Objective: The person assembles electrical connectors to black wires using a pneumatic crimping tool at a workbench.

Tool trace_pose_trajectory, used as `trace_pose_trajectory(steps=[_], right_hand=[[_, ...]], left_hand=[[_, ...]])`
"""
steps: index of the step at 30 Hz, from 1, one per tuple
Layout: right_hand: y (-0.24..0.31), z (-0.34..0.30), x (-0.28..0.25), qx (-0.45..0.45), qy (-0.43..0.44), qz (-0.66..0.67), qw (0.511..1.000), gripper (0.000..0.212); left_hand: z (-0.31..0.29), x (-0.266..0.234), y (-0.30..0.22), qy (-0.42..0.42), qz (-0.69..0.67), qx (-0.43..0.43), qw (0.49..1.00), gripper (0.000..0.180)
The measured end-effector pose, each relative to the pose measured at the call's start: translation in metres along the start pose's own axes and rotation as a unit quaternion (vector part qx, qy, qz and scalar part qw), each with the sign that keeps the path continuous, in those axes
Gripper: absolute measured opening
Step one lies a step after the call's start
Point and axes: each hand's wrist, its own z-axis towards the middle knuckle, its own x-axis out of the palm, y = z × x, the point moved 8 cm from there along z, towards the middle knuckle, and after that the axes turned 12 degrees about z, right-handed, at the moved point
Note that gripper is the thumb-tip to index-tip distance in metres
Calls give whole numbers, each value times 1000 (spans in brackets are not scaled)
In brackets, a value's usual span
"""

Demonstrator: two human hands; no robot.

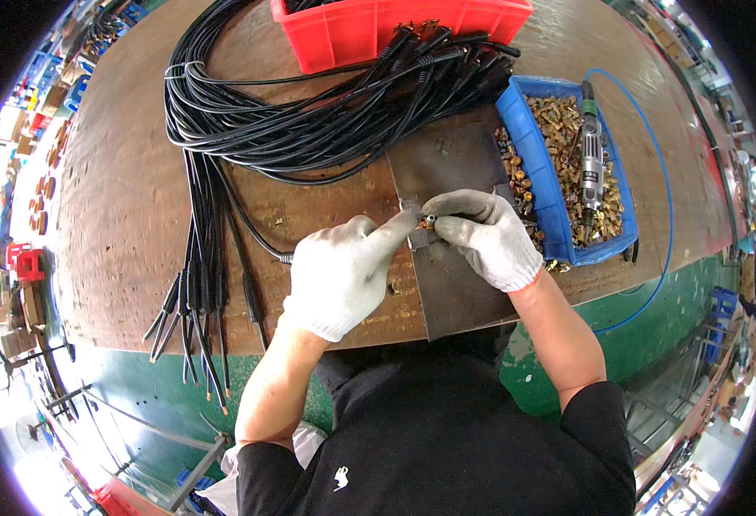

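Note:
Both my hands wear white work gloves with greyed fingertips and meet over the dark metal sheet on the table. My right hand is closed, pinching a small brass fitting between thumb and fingertips. One black cable runs under the palm of my left hand, whose fingers curl around it. Its index finger stretches to the fitting and touches it or nearly so. The cable's end is hidden by the glove and fingers.
A thick tied bundle of black cables lies beyond my hands, its ends hanging over the front edge. Behind it stands a red bin. A blue bin of brass fittings sits right, a pneumatic tool resting on top with a blue hose.

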Motion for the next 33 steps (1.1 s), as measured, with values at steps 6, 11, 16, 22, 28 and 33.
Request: trace_pose_trajectory(steps=[6,11,16,22,28,33], right_hand=[[8,1,14,-72,16,-245,967,20],[30,-2,35,-206,37,-528,823,17],[35,3,36,-311,10,-613,726,17],[25,2,49,-353,17,-670,653,13],[33,20,30,-226,21,-612,757,12],[29,29,34,-207,40,-652,728,13]], left_hand=[[-4,15,7,48,-47,-36,997,28],[0,16,12,41,-78,-55,995,17],[7,18,15,12,-56,-67,996,13],[1,36,20,53,11,-56,997,13],[-2,48,23,37,-7,-68,997,14],[-4,54,26,6,-20,-67,998,14]])
